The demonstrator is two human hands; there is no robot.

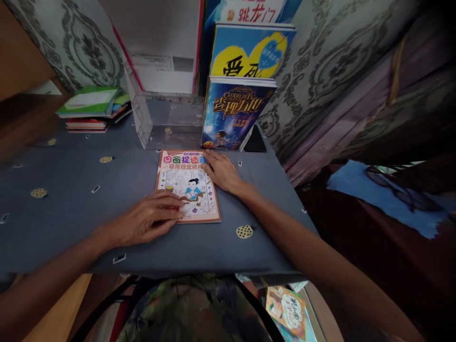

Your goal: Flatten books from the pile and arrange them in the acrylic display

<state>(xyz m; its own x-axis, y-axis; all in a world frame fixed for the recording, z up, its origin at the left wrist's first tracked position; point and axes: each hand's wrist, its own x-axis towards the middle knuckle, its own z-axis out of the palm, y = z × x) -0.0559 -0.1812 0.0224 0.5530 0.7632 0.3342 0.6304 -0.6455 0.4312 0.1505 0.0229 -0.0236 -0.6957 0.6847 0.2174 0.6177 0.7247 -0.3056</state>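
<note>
A thin picture book [194, 190] with a pinkish-brown border and colourful Chinese characters lies closed on the blue-grey patterned tablecloth [85, 209]. My left hand [151, 216] rests over its lower left part, fingers stretched across the cover. On the upper right corner lies my right hand [223, 171], its fingers extended along the edge. Neither hand grips the book. Just beyond it stands a clear acrylic book rack [171, 135], with a dark blue book [237, 114] upright in its right part and a blue-and-yellow book [252, 52] behind that.
A pile of books [94, 107] sits at the back left. A black flat object [255, 139] lies right of the rack. Eyeglasses rest on a blue cloth [384, 199] at the right, off the table. Below the front edge is an orange book [287, 311].
</note>
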